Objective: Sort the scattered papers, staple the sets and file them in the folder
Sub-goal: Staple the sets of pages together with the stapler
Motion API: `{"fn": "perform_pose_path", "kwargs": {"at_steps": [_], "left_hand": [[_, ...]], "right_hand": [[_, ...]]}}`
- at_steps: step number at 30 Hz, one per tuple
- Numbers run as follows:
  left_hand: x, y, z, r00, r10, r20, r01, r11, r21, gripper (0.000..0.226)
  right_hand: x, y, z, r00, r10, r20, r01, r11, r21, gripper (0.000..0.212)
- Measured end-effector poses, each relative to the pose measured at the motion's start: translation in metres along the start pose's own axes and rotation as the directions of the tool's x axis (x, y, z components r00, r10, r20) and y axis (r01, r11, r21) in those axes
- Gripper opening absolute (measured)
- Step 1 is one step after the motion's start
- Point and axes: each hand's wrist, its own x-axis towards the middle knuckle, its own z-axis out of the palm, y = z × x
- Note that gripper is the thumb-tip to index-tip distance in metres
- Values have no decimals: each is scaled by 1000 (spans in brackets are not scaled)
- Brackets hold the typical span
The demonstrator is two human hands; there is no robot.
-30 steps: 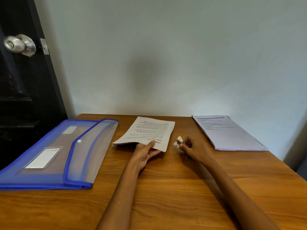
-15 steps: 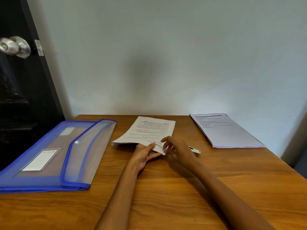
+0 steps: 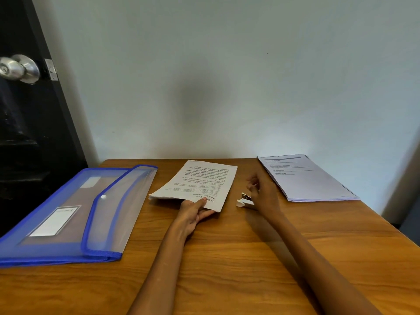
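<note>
At the far left is a dark door point(image 3: 27, 133) with a shiny round knob point(image 3: 19, 68). A blue see-through folder point(image 3: 68, 214) lies flat on the left side of the wooden table point(image 3: 227, 269). Its flap is folded over, and it has a white snap button and a white label.

In the middle of the table is a set of printed papers point(image 3: 200, 183). The words on it are upside down. The left hand point(image 3: 193, 214) pinches the near corner of this set, with the thumb on top and the fingers under it. The near edge of the set is lifted a little off the table.

Just to the right of the set, a small white stapler point(image 3: 244, 201) sits on the table. The right hand point(image 3: 263, 194) is right next to it and partly hides it. The hand is blurry. Its fingers look loosely curled, and I cannot tell if it is holding the stapler.

At the far right, another stack of papers point(image 3: 306, 178) lies flat near the wall.
</note>
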Motion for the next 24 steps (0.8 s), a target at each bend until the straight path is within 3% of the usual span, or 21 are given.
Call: {"fn": "perform_pose_path", "kwargs": {"at_steps": [3,8,15,17,20,22,24], "left_hand": [[-2,0,1,1000,-6,-1,6,1000,4,50],[-3,1,0,1000,-10,1,10,1000,9,50],[-4,2,0,1000,-8,7,8,1000,10,50],[-4,2,0,1000,-3,14,3,1000,8,51],[-5,2,2,1000,15,23,-15,1000,0,48],[-6,3,2,999,37,37,-37,999,-11,42],[-7,5,3,996,76,50,-74,996,-41,37]], "right_hand": [[2,22,-10,998,67,0,-67,996,-61,13],[4,37,-12,982,187,20,-187,982,7,21],[7,34,-17,979,200,-24,-201,979,-18,15],[8,31,-19,975,199,96,-190,977,-93,25],[2,21,-14,855,214,473,-60,946,-319,50],[-4,14,-6,827,167,536,67,919,-389,51],[-7,4,-2,825,126,551,73,944,-323,43]]}}
